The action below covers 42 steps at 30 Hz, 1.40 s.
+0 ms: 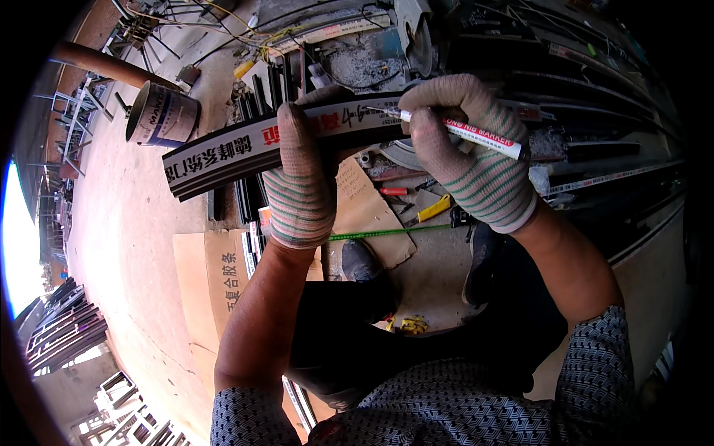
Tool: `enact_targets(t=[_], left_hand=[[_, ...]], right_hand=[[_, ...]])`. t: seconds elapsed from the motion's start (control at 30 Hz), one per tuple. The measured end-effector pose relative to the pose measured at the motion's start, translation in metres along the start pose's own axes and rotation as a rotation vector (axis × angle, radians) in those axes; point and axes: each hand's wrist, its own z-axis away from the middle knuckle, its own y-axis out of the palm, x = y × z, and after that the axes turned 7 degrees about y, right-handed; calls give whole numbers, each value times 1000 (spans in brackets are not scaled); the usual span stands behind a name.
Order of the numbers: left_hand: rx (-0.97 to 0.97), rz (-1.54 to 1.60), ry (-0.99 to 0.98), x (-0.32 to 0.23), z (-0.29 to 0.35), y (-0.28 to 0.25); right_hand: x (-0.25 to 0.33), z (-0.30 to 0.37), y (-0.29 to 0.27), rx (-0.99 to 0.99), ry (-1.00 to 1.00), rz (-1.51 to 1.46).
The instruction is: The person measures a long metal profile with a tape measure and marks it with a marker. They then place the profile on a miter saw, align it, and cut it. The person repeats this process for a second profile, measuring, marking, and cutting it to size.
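Dark profile (223, 165), one: was held aloft, fingers of the left hand (301, 197) wrapped round it. White marker (483, 137), one: was pinched in the right hand's (480, 175) fingers, tip over the label. Step, by judgement: marking; the next stroke called for steadiness. Bucket (172, 119), one: stood at left, contents not discernible.

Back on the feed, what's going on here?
A person's left hand, in a pale, green-striped knit glove, grips a long black profile faced with white printed film. The right hand, gloved alike, holds a slim white marker pen, its tip over the film; contact is unclear. Below, a narrow green strip crosses brown cardboard.
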Motion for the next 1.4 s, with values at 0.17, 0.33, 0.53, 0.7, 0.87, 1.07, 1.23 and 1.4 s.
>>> enact_targets(t=[0.17, 0.33, 0.53, 0.7, 0.87, 1.07, 1.23, 1.4], left_hand=[[-20, 61, 34, 4, 0, -3], [-13, 57, 36, 2, 0, -2], [-9, 70, 36, 0, 0, 0], [-24, 101, 7, -1, -1, -2], [-35, 106, -17, -2, -2, -4], [-68, 55, 129, 20, -9, -24], [-38, 137, 9, 7, -8, -17], [-15, 328, -113, 7, -9, -24]], right_hand=[[0, 1, -1, -3, -7, 24], [0, 2, -2, -1, 17, -25], [3, 4, -4, 42, 60, -52], [-2, -1, -7, -21, 12, -90], [-15, -6, -15, -104, -143, 249], [-24, -3, -24, 97, -385, 759], [-26, -2, -26, 86, -455, 901], [-30, -3, -25, 98, -444, 899]])
